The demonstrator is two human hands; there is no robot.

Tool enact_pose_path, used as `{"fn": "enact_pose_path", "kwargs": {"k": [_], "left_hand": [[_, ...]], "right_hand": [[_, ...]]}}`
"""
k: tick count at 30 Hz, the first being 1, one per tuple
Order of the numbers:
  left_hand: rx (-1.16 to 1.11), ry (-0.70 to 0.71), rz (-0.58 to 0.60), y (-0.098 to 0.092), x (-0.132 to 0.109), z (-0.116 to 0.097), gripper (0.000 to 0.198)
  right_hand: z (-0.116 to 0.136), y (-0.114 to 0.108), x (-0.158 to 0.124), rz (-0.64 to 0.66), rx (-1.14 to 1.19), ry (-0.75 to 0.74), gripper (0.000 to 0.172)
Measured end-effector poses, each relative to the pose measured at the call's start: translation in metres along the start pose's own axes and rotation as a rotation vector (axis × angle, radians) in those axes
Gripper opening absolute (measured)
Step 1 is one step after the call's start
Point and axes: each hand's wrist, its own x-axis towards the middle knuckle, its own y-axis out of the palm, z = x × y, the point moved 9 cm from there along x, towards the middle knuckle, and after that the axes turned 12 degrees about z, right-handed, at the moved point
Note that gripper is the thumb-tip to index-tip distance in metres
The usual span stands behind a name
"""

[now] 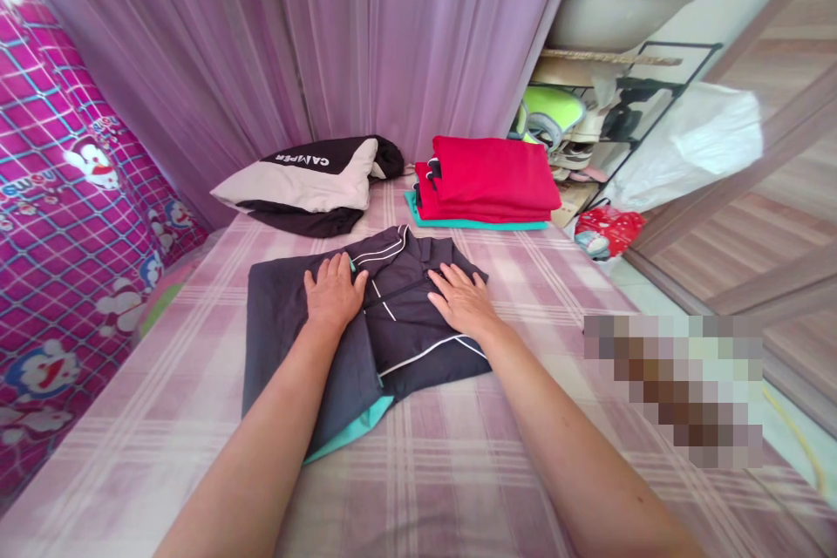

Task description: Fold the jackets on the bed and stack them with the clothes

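A dark grey jacket (418,323) with white piping and a turquoise lining lies partly folded on the checked tablecloth. My left hand (336,289) rests flat on its folded-over left part, fingers spread. On the collar side to the right, my right hand (461,301) presses down with its fingers spread too. Turquoise lining shows along the lower edge of the fold. Neither hand grips the cloth. Beyond the jacket, a black and light grey garment (307,183) with white lettering lies in a loose heap. Beside it sits a stack of folded red clothes (493,179) with a turquoise piece underneath.
The pink and white checked tablecloth (497,453) covers the surface. A purple curtain (392,35) hangs behind. At left is a bright pink patterned cloth (58,235). To the right stand a shoe rack (673,96), a white plastic bag (706,139) and a wooden door (778,192).
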Motion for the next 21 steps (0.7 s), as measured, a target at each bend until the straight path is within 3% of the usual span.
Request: {"fn": "enact_pose_path", "kwargs": {"k": [4, 10, 14, 17, 19, 21], "left_hand": [[-0.002, -0.014, 0.009, 0.002, 0.002, 0.003, 0.062], [-0.012, -0.045, 0.021, 0.006, 0.005, 0.005, 0.062], [-0.08, -0.028, 0.096, 0.006, 0.014, 0.017, 0.062], [-0.037, -0.003, 0.083, -0.012, 0.022, 0.045, 0.059], [0.048, -0.051, 0.041, -0.029, 0.025, 0.075, 0.057], [0.103, -0.143, 0.072, -0.039, 0.027, 0.109, 0.058]], "right_hand": [[-0.011, 0.016, 0.003, -0.016, -0.022, 0.008, 0.051], [-0.016, 0.016, 0.002, -0.058, 0.02, -0.004, 0.048], [-0.014, 0.013, 0.001, -0.076, 0.013, -0.005, 0.048], [-0.012, 0.011, 0.0, -0.082, 0.016, -0.012, 0.048], [-0.011, 0.01, -0.001, -0.087, 0.023, -0.016, 0.048], [-0.011, 0.01, -0.001, -0.094, 0.027, -0.016, 0.048]]}}
